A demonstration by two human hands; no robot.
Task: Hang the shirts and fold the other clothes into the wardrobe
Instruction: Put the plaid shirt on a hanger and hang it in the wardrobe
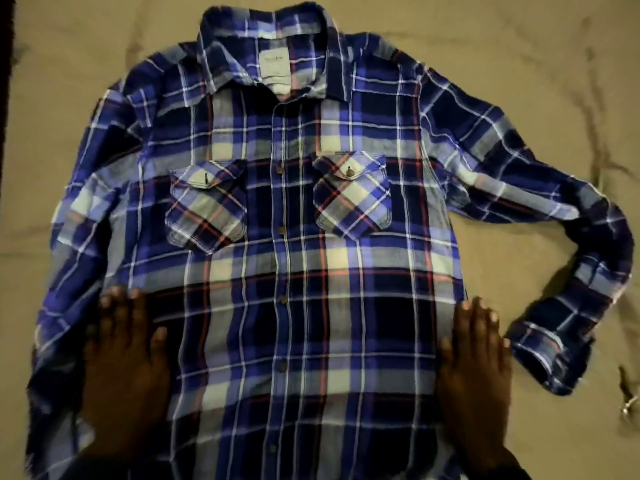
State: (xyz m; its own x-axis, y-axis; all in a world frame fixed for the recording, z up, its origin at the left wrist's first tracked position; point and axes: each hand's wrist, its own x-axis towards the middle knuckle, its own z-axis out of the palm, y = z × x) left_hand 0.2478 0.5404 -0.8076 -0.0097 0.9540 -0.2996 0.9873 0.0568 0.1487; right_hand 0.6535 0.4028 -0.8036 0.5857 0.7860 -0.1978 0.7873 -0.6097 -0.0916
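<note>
Left hand (126, 358) flat on shirt (298, 237), lower body near its side edge, fingers straight and slightly apart, gripping nothing. Right hand (476, 365) the same on the opposite edge, fingers close together, palm down.

Shirt lies front up on a tan sheet (519, 64), buttoned, collar (270, 46) farthest from the person. 2 chest pockets (351, 192). Right sleeve (540, 209) bends outward, cuff folded back toward the hem; left sleeve lies along the body.

Judgement: soft, light woven cloth, limp, creases easily, not slippery. For hanging, best taken at the shoulders or collar, where seams give firmness. Small metallic object (628, 410) at right edge, unclear.
</note>
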